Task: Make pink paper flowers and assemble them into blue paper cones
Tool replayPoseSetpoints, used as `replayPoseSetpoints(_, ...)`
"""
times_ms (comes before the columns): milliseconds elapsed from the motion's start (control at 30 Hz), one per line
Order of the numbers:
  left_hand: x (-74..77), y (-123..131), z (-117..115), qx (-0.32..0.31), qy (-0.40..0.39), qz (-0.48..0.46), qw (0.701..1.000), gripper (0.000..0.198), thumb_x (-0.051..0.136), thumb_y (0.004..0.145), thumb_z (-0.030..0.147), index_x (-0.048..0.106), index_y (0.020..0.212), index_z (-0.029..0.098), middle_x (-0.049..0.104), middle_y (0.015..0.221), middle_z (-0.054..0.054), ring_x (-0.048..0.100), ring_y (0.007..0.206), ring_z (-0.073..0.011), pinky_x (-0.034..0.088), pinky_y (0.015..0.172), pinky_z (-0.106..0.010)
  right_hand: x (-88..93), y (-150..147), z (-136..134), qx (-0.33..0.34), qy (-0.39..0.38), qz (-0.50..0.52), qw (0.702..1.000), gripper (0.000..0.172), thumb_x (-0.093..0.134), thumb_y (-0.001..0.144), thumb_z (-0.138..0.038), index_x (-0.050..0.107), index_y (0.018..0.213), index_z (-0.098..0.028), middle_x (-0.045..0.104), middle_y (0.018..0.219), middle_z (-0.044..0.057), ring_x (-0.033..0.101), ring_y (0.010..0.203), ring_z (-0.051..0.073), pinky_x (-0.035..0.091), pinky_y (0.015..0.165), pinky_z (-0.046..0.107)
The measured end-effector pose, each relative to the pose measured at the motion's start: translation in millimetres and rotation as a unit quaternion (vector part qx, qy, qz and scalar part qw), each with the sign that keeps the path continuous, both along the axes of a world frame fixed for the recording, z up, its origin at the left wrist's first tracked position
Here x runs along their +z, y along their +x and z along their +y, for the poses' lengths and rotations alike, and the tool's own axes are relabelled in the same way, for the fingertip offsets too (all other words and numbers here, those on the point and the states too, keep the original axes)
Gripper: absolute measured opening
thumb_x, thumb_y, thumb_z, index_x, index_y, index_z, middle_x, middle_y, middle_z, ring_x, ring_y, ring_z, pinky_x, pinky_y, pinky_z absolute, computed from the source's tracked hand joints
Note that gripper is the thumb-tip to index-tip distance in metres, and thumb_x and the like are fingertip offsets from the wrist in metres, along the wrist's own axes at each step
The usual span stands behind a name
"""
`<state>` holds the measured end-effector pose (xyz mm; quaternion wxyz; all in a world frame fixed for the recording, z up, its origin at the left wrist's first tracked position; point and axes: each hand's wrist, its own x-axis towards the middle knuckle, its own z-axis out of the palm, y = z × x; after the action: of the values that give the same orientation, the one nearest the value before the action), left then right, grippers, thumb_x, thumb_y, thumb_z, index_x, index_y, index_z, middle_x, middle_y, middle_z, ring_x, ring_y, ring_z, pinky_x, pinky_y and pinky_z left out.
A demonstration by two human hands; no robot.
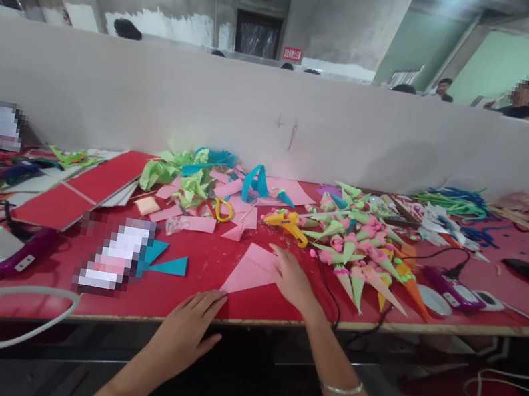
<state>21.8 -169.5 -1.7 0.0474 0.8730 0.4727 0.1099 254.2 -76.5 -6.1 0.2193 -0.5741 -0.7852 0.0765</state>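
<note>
A pink paper piece (pixel 248 268) lies flat near the front edge of the red table (pixel 214 254). My left hand (pixel 190 321) rests at its lower left corner, fingertips on the paper and table edge, thumb apart. On the paper's right side lies my right hand (pixel 292 280), fingers stretched out over it. Neither hand grips anything. Just behind my right hand is a yellow glue gun (pixel 289 224). Many green and pink paper cones (pixel 350 246) are heaped to the right. Teal paper pieces (pixel 172 265) lie left of the pink paper.
A phone (pixel 118 254) lies at the left, with a purple power strip (pixel 26 256) beyond it. Yellow-handled scissors (pixel 223 210) sit among paper scraps. Another purple power strip (pixel 452 289) and cables are at the right. A white partition (pixel 208 107) stands behind.
</note>
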Motion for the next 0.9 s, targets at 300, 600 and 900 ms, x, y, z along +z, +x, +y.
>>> replayPoseSetpoints(300, 15.4, 0.4, 37.7, 0.061, 0.012, -0.108, 0.992, 0.035, 0.041, 0.081, 0.029, 0.047, 0.114, 0.018, 0.053, 0.114, -0.009, 0.049, 0.104, -0.0210, 0.041, 0.087, -0.036, 17.6, -30.1, 21.1, 0.058, -0.059, 0.091, 0.992, 0.020, 0.042, 0.077, -0.023, 0.060, 0.080, -0.016, 0.065, 0.078, 0.004, 0.058, 0.075, 0.016, 0.040, 0.069, 0.026)
replayPoseSetpoints(600, 37.6, 44.0, 88.8, 0.137, -0.003, -0.173, 0.975, 0.032, 0.034, 0.085, 0.030, 0.050, 0.107, 0.014, 0.062, 0.094, -0.010, 0.057, 0.085, -0.0188, 0.041, 0.071, -0.028, 27.5, -31.8, -1.2, 0.041, -0.075, 0.420, 0.904, 0.017, 0.045, 0.076, -0.030, 0.053, 0.081, -0.015, 0.059, 0.075, 0.002, 0.056, 0.072, 0.015, 0.042, 0.064, 0.024)
replayPoseSetpoints(900, 33.5, 31.4, 85.3, 0.077, -0.028, -0.190, 0.978, 0.034, 0.034, 0.083, 0.035, 0.049, 0.059, 0.016, 0.042, 0.050, 0.003, 0.039, 0.049, -0.0098, 0.024, 0.048, -0.021, 37.6, -26.2, -8.7, 0.102, -0.211, 0.428, 0.873, 0.027, 0.049, 0.075, -0.038, 0.053, 0.062, -0.015, 0.047, 0.060, -0.004, 0.042, 0.059, 0.009, 0.034, 0.056, 0.021)
